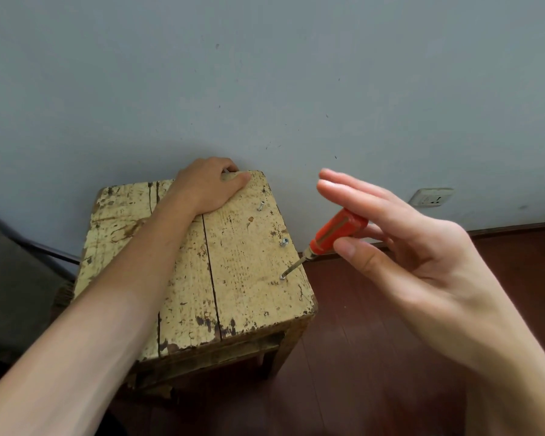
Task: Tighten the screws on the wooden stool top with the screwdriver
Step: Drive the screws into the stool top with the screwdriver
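Driving the nearest screw [283, 276], right hand [422, 247] pinches orange-handled screwdriver [337, 231], left hand [208, 187] grips yellowed wooden stool top [233, 278]; two farther screws [284, 242] protrude.

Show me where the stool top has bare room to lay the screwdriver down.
On the stool top, bare wood lies between the centre crack and the screws, widest toward the near edge. Crowded: the right edge, where the screwdriver meets the nearest screw, and the left planks under the left hand and forearm.
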A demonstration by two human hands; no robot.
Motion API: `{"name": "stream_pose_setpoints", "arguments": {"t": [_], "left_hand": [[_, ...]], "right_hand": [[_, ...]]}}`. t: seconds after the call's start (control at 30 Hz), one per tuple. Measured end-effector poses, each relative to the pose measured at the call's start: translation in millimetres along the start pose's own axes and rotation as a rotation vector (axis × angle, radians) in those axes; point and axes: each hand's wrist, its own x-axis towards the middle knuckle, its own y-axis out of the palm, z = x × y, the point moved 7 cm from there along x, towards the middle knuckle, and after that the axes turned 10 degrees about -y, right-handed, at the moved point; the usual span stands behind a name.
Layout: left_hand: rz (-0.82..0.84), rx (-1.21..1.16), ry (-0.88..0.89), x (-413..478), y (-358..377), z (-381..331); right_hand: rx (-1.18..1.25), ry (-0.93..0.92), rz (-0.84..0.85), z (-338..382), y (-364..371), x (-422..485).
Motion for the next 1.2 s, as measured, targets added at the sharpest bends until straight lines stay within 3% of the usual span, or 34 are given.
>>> {"name": "stream_pose_setpoints", "arguments": {"t": [0.27, 0.6, 0.7, 0.87, 1.2], "left_hand": [[0.001, 0.001, -0.013, 0.9, 0.5, 1.6], [0.003, 0.007, -0.026, 1.7, 0.8, 2.8], [0.009, 0.003, -0.026, 2.0, 1.2, 3.1], [0.013, 0.003, -0.017, 0.7, 0.2, 1.5], [0.01, 0.004, -0.015, -1.7, -1.1, -0.3]], "right_hand": [[0.074, 0.001, -0.079, -3.7, 1.8, 2.4], [-0.161, -0.088, -0.218, 3.2, 5.9, 9.4], [-0.199, -0.094, -0.203, 2.5, 2.3, 9.3], [-0.025, -0.029, -0.06, -3.7, -0.4, 1.7], [-0.096, -0.042, -0.145, -2.4, 2.7, 4.9]]}}
